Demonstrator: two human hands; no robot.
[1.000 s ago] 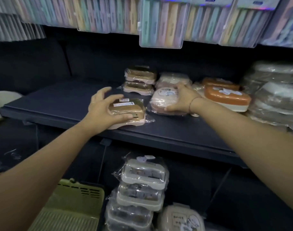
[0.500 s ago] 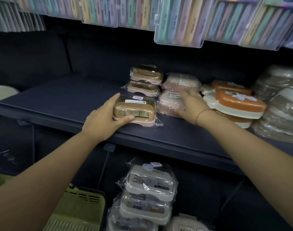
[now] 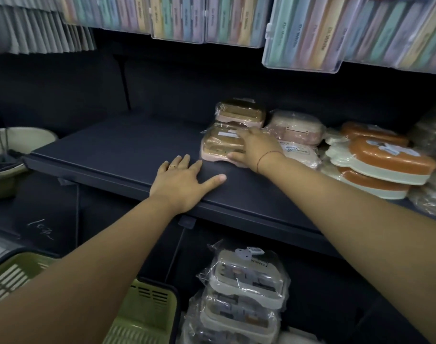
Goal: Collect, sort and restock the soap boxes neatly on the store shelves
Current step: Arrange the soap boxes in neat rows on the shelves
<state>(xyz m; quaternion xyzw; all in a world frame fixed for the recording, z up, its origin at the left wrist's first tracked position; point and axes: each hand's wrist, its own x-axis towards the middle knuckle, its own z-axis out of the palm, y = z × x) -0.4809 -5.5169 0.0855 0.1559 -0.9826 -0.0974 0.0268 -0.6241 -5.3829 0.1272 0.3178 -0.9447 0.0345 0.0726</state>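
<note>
A brown-lidded soap box (image 3: 219, 145) with a pink base, wrapped in plastic, lies on the dark shelf (image 3: 112, 150). My right hand (image 3: 256, 147) grips its right end, fingers over the lid and thumb along the front edge. Directly behind it is another brown soap box (image 3: 239, 112), apparently stacked on a further one. My left hand (image 3: 184, 182) lies flat on the shelf's front edge, fingers spread, holding nothing. To the right are pink soap boxes (image 3: 296, 127) and orange-lidded soap boxes (image 3: 385, 155).
A stack of wrapped white and grey soap boxes (image 3: 249, 281) stands below the shelf, beside a green basket (image 3: 142, 319). Pastel packs (image 3: 301, 33) hang above the shelf. A pale bowl (image 3: 13, 142) sits at the far left. Clear-wrapped items crowd the far right.
The brown soap box moved back and right, up against the other brown boxes. My left hand let go of it and now lies flat on the shelf. My right hand shifted from the pink box onto it.
</note>
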